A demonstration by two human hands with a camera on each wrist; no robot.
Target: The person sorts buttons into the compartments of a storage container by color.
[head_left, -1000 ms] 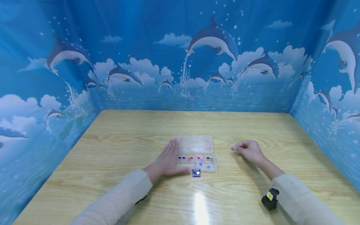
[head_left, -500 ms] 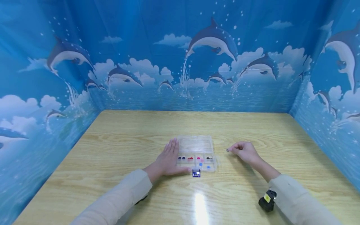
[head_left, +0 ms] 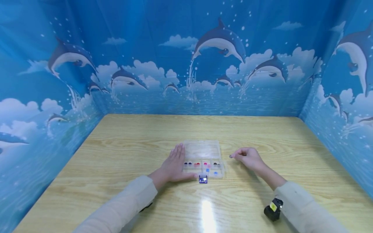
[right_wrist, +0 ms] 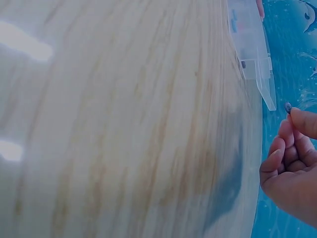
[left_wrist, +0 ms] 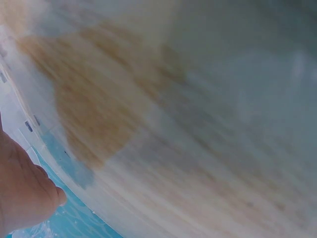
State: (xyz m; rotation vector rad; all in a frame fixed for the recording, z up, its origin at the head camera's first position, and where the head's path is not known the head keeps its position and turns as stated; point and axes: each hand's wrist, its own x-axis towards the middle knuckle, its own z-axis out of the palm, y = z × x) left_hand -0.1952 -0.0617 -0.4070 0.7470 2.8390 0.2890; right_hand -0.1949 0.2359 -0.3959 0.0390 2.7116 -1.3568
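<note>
A clear plastic compartment box (head_left: 202, 149) lies on the table with its lid laid back. Small round pieces, dark, red, pink and blue, sit in several of its compartments. My left hand (head_left: 172, 167) rests flat along the box's left side, fingers straight, thumb out near the front edge. To the right of the box, my right hand (head_left: 250, 158) pinches a small dark bead (head_left: 231, 156) between thumb and finger. In the right wrist view that bead (right_wrist: 288, 107) looks shiny and dark at the fingertips, apart from the box.
A small dark-blue-edged piece (head_left: 203, 179) lies at the box's front edge, by my left thumb. The wood-grain table (head_left: 140, 136) reflects a bright light near its front. A blue dolphin-print curtain (head_left: 186, 97) surrounds the table at the back and sides.
My right hand has moved left toward the box, carrying the dark bead. The left hand and the box have stayed in place.
</note>
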